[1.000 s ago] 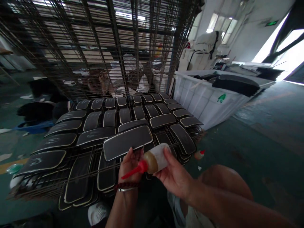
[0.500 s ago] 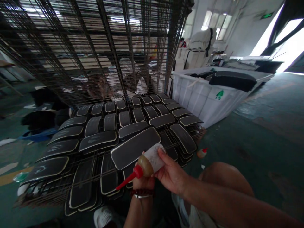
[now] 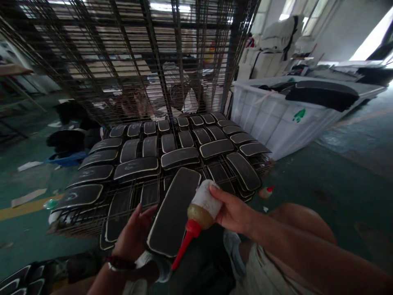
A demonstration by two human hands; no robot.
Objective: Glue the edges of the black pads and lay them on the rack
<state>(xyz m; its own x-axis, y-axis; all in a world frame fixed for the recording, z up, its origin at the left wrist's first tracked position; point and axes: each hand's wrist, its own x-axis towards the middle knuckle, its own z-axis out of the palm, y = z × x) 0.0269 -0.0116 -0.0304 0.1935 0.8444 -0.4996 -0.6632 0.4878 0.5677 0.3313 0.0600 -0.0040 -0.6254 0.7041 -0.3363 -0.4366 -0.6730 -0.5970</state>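
Note:
My right hand (image 3: 231, 209) is wrapped round a squeeze bottle (image 3: 204, 205) of yellowish liquid, with a whitish sleeve and a long red nozzle pointing down. Beside it, my left hand (image 3: 138, 231) holds a dark rounded panel (image 3: 175, 213) by its left edge; some of the fingers are hidden behind it. A pale line runs round the panel's rim. The nozzle tip hangs just past the panel's lower right edge. Under and beyond my hands, many similar pale-rimmed panels (image 3: 136, 168) lie in rows on a wire rack.
Upright wire shelves (image 3: 147, 53) lean over the back of the rack. A large white bin (image 3: 254, 116) with dark pieces stands to the right. Another red-capped bottle (image 3: 265, 191) lies on the floor near my knee. Dark material (image 3: 66, 141) sits on the left floor.
My left hand has come out from beneath the bottle to the panel's left side. The panel has turned from lying crosswise to pointing lengthwise toward me. My view has shifted left.

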